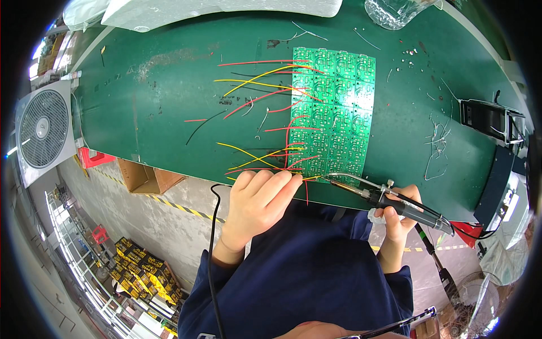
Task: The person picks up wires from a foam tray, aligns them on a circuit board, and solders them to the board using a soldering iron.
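A panel of green circuit boards [333, 107] lies on the green table, with red, yellow and black wires [248, 81] sticking out from its left side. At the panel's near left corner, my left hand [261, 199] pinches a yellow wire [307, 178] whose end reaches onto the board. My right hand [402, 212] grips a soldering iron [389, 201] with a thin feed tube clamped along it. The iron's tip points left and meets the near edge of the panel, close to the yellow wire's end. Whether tip and wire touch is too small to tell.
Wire offcuts [437, 138] lie right of the panel. A black device [484, 120] stands at the table's right edge, a clear plastic container [395, 12] at the back. White foam [220, 12] lines the far side. A fan [43, 129] is at the left; a black cable [212, 254] hangs beside my left arm.
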`<act>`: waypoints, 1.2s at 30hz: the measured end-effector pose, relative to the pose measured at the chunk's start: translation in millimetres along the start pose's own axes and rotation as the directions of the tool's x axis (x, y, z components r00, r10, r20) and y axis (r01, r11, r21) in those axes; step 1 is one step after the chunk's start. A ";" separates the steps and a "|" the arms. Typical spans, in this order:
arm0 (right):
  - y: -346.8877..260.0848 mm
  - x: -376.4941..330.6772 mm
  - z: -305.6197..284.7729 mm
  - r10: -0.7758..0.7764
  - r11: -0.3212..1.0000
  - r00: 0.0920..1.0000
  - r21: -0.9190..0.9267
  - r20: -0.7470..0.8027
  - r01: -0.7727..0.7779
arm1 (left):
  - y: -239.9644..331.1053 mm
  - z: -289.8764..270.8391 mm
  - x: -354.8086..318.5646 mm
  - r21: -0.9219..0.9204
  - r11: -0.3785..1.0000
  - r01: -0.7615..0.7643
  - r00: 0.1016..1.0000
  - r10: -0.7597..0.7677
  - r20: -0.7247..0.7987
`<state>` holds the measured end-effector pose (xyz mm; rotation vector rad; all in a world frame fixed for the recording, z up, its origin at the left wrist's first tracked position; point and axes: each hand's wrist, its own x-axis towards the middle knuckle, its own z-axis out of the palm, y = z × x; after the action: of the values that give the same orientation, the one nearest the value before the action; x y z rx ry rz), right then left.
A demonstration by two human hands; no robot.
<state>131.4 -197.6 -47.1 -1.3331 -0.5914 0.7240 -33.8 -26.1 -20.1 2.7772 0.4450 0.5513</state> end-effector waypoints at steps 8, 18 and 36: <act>-0.8 -0.2 0.0 0.006 1.000 1.000 0.011 -0.003 -0.006 | 3.0 0.6 1.6 0.004 0.999 0.049 0.999 -0.048 -0.025; -1.1 -0.8 0.4 0.018 0.999 0.999 0.041 -0.028 -0.017 | 1.3 1.8 3.2 0.057 0.997 -0.050 0.998 0.051 -0.027; -0.7 1.3 0.0 0.016 1.000 1.000 -0.001 0.002 -0.016 | 2.6 3.0 3.1 0.062 0.998 -0.032 0.999 0.032 0.007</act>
<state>132.3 -196.7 -46.4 -1.3395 -0.5828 0.7383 -29.2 -28.1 -20.9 2.8494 0.4238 0.5445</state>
